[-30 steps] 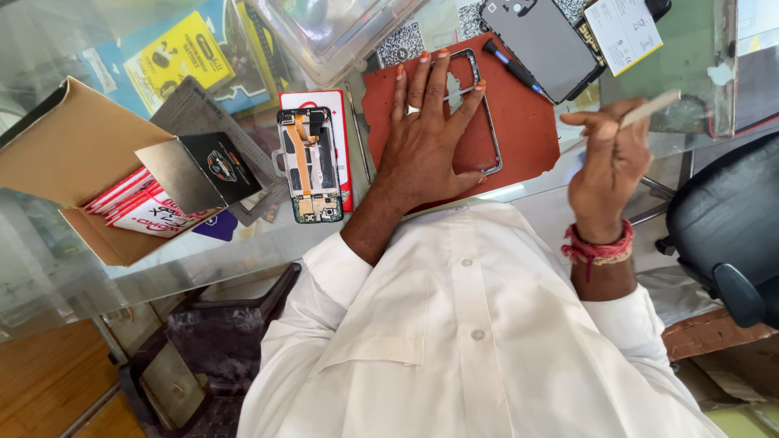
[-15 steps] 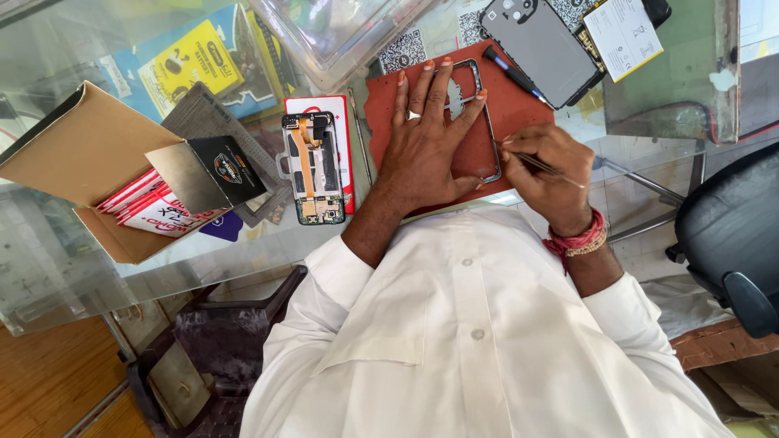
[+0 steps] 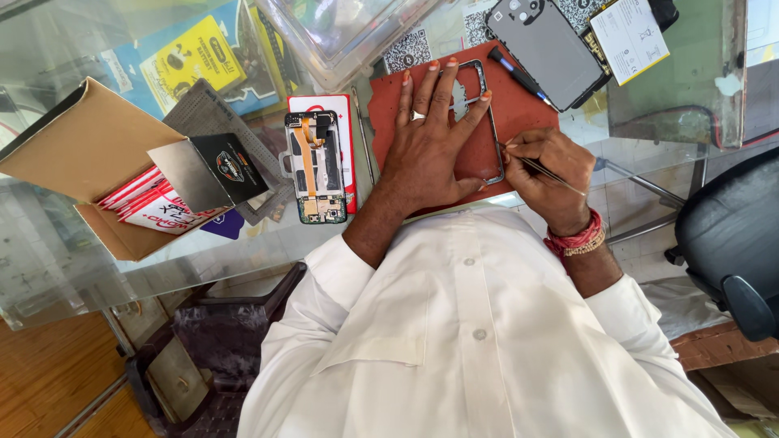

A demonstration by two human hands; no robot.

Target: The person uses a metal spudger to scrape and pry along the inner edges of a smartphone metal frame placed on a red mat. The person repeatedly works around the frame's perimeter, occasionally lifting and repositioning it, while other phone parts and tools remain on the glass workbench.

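My left hand (image 3: pixel 430 138) lies flat, fingers spread, pressing a thin metal phone frame (image 3: pixel 489 122) onto a red mat (image 3: pixel 523 109) on the glass table. A ring sits on one finger. My right hand (image 3: pixel 553 172), with red thread bands at the wrist, is shut on a thin metal tool (image 3: pixel 545 170). The tool's tip touches the frame's right edge near its lower corner. My white shirt fills the bottom of the view.
Left of the mat lie a slim metal rod (image 3: pixel 365 138) and an opened phone body (image 3: pixel 315 166) showing its circuit parts. An open cardboard box (image 3: pixel 73 146) and a black card (image 3: pixel 215 166) are farther left. A grey phone back (image 3: pixel 548 49), a battery (image 3: pixel 629 32) and a blue pen (image 3: pixel 519 77) lie beyond; a black chair (image 3: pixel 730 235) stands right.
My right hand came down from a raised spot at the right and brought the thin tool to the frame's right edge. My left hand stayed pressed on the frame.
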